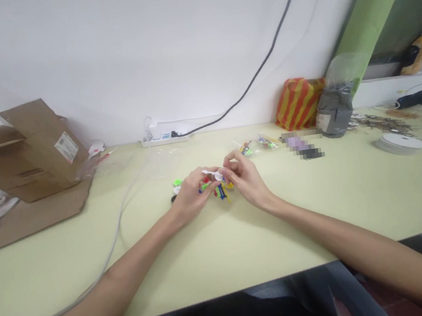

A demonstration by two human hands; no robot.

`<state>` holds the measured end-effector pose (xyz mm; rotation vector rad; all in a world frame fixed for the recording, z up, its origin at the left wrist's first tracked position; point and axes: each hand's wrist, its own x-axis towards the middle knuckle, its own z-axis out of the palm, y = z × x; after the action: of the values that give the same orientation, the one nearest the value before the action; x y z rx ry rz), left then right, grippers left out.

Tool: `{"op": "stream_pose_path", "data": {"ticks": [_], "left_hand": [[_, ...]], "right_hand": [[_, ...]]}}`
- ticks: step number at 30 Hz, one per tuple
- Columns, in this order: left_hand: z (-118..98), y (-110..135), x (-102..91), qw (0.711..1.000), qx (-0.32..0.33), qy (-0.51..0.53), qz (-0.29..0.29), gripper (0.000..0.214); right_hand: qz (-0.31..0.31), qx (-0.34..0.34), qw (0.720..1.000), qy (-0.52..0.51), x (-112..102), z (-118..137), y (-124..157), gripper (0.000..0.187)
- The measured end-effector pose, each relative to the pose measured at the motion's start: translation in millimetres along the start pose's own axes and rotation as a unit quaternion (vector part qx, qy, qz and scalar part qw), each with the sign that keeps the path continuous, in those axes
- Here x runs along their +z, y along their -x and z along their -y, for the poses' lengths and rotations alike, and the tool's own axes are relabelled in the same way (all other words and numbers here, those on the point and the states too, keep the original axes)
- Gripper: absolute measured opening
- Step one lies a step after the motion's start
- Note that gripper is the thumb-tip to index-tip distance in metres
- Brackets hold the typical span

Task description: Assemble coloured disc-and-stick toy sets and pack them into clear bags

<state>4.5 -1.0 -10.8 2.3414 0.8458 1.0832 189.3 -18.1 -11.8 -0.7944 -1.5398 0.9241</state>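
Centrally, white piece (218, 176) pinched by left hand (193, 190) at nine o'clock and right hand (246, 178) at three. Best handled light-fingered, low over coloured parts (221, 192) at six.

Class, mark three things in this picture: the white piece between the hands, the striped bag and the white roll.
White piece (218, 176), head view: on its round part.
Striped bag (295, 105), head view: on its front.
White roll (400, 141), head view: on its upper face.
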Motion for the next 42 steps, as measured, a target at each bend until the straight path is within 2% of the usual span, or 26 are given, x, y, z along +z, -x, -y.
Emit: {"op": "stream_pose_path", "data": {"ticks": [6,14,21,27,34,42], "left_hand": [[-8,2,5.5,0.999,-0.046,0.022,-0.008,0.027],[-20,3,1.7,0.989,-0.076,0.126,-0.025,0.034],[-19,2,-3.1,0.992,-0.077,0.102,-0.005,0.034],[-22,0,-5.2,0.995,-0.078,0.066,-0.021,0.029],[-20,1,-5.3,0.996,-0.074,0.036,-0.032,0.023],[-22,0,-7.4,0.997,-0.067,0.023,-0.021,0.022]], "right_hand": [[-0.039,-0.026,0.997,0.067,0,3,2,0.029],[-0.053,-0.049,0.993,0.093,7,6,5,0.028],[-0.038,-0.077,0.988,0.127,8,1,6,0.020],[-0.011,-0.096,0.986,0.134,4,-3,6,0.014],[0.007,-0.123,0.973,0.193,-2,-6,5,0.008],[0.024,-0.172,0.956,0.237,-5,-5,4,0.012]]}}
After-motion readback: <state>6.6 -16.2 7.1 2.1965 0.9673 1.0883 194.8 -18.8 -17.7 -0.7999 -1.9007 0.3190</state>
